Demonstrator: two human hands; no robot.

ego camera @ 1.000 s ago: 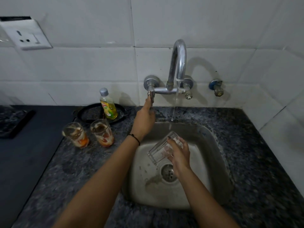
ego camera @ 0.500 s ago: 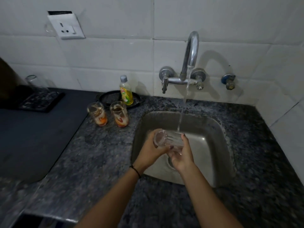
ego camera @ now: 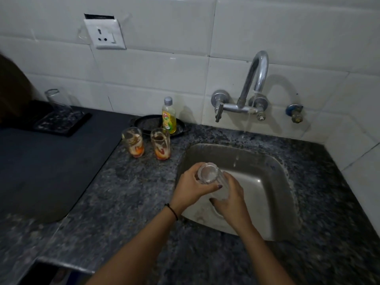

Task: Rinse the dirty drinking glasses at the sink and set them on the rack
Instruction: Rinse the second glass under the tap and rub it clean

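A clear ribbed glass (ego camera: 207, 173) lies tilted over the left part of the steel sink (ego camera: 273, 182), its base toward me. My left hand (ego camera: 191, 188) wraps its near end and my right hand (ego camera: 230, 200) cups its far end from below. Water falls in a thin stream from the curved tap (ego camera: 257, 79) to the right of the glass. Two dirty glasses with orange residue (ego camera: 133, 141) (ego camera: 161, 144) stand on the counter left of the sink. A clean glass (ego camera: 58, 99) stands upside down on the dark rack tray (ego camera: 61, 124) at far left.
A yellow dish-soap bottle (ego camera: 169, 116) stands on a black round pan (ego camera: 148, 124) behind the dirty glasses. A dark mat (ego camera: 45, 167) covers the counter's left side. The speckled granite counter (ego camera: 127, 198) surrounds the sink. A wall socket (ego camera: 104, 33) sits above.
My left hand left the tap handle and came down onto the glass. Both hands now hold it nearer the sink's left edge, out of the stream. The view swung left.
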